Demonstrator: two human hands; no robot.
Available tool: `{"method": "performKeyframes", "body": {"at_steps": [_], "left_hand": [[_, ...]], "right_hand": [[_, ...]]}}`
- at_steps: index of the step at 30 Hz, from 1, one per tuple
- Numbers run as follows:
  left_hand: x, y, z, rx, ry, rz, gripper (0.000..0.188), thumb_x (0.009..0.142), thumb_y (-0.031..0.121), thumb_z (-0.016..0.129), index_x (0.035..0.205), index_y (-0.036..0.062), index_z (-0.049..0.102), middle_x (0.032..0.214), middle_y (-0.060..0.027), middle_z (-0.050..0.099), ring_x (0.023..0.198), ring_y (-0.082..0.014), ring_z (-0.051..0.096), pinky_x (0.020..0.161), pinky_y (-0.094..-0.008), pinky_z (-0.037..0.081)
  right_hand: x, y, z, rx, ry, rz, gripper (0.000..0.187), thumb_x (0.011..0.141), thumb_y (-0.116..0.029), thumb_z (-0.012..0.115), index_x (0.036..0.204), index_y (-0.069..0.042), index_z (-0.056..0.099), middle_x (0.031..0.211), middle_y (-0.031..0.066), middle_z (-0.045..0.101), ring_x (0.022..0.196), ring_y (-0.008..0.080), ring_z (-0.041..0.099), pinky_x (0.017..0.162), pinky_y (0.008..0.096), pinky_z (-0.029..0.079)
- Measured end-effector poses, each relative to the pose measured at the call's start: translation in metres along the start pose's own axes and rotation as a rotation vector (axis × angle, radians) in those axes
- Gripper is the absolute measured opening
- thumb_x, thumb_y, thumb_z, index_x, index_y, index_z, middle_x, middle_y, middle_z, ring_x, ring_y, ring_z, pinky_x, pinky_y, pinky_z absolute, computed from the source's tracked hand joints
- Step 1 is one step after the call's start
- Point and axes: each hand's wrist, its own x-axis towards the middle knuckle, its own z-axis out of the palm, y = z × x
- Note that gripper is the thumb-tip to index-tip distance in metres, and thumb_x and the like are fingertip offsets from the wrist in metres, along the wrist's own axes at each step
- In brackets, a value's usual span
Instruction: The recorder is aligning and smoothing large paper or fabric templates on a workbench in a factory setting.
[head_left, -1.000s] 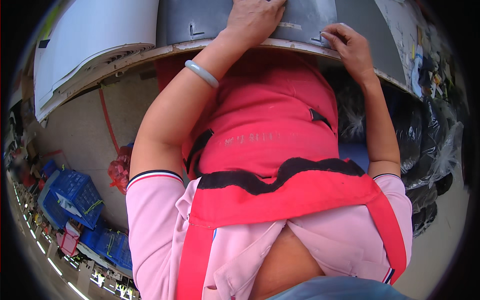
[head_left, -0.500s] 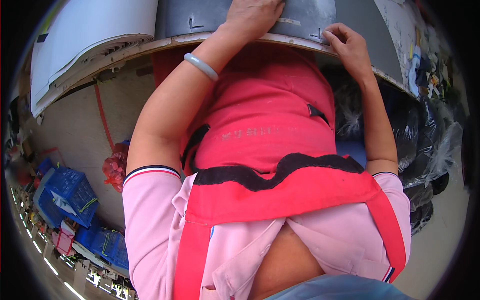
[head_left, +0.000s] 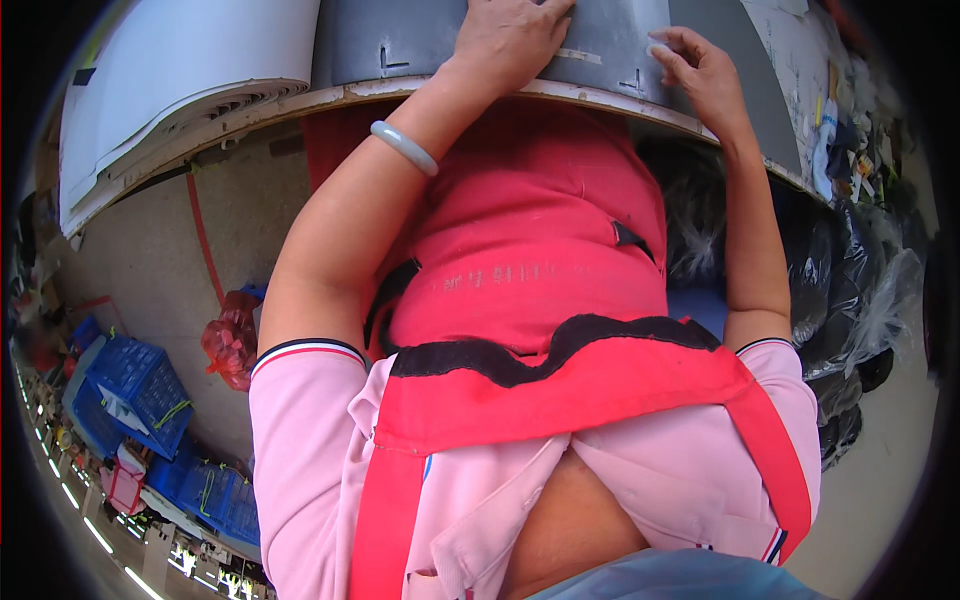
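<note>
My left hand (head_left: 512, 42) rests on a dark grey sheet (head_left: 420, 25) that covers the table, palm down, with its fingers stretched toward the right. The upper frame edge cuts off part of this hand. A pale bangle (head_left: 404, 148) circles my left wrist. Over the sheet's right part is my right hand (head_left: 708, 82), its thumb and forefinger drawn together at a small whitish bit that I cannot make out. Black corner marks (head_left: 394, 64) lie on the sheet to the left and right, and a pale strip (head_left: 578, 56) sits between the hands.
A thick stack of large white sheets (head_left: 210, 50) with curled edges lies at the table's left. The worn table edge (head_left: 350, 92) runs in front of my red apron (head_left: 550, 230). Blue plastic baskets (head_left: 140, 385) and a red bag (head_left: 232, 340) stand left; black plastic bags (head_left: 815, 265) lie right.
My right hand has lifted slightly up and away from the right corner mark, which shows more fully. My left hand stays in nearly the same place on the sheet.
</note>
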Motion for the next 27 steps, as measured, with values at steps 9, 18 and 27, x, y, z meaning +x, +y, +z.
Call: {"method": "performKeyframes", "body": {"at_steps": [9, 18, 27], "left_hand": [[-0.007, -0.007, 0.017, 0.071, 0.048, 0.0, 0.036, 0.098, 0.03, 0.056, 0.131, 0.0185, 0.06, 0.14, -0.0088, 0.052, 0.139, -0.0319, 0.039, 0.11, -0.0745, 0.018], [-0.004, -0.008, 0.017, 0.008, 0.062, -0.006, 0.035, 0.097, 0.029, 0.056, 0.13, 0.0163, 0.062, 0.14, -0.0109, 0.052, 0.139, -0.0336, 0.04, 0.11, -0.0753, 0.015], [-0.006, -0.008, 0.014, 0.041, 0.064, -0.042, 0.035, 0.097, 0.029, 0.058, 0.131, 0.0194, 0.061, 0.139, -0.0081, 0.053, 0.139, -0.0301, 0.041, 0.111, -0.0726, 0.02]], "right_hand": [[0.102, 0.003, -0.002, -0.337, 0.299, -0.243, 0.019, 0.093, -0.02, 0.069, 0.1, -0.003, 0.072, 0.077, 0.0004, 0.066, 0.07, 0.0063, 0.059, 0.069, 0.0246, 0.05], [0.157, 0.007, -0.003, -0.486, 0.258, -0.498, 0.014, 0.087, -0.016, 0.068, 0.089, -0.002, 0.071, 0.081, 0.0146, 0.069, 0.075, 0.0283, 0.066, 0.072, 0.0386, 0.051], [0.166, 0.001, -0.01, -0.427, 0.115, -0.13, 0.02, 0.092, -0.023, 0.069, 0.1, -0.005, 0.073, 0.082, 0.0007, 0.069, 0.072, 0.0083, 0.063, 0.068, 0.0263, 0.052]]}}
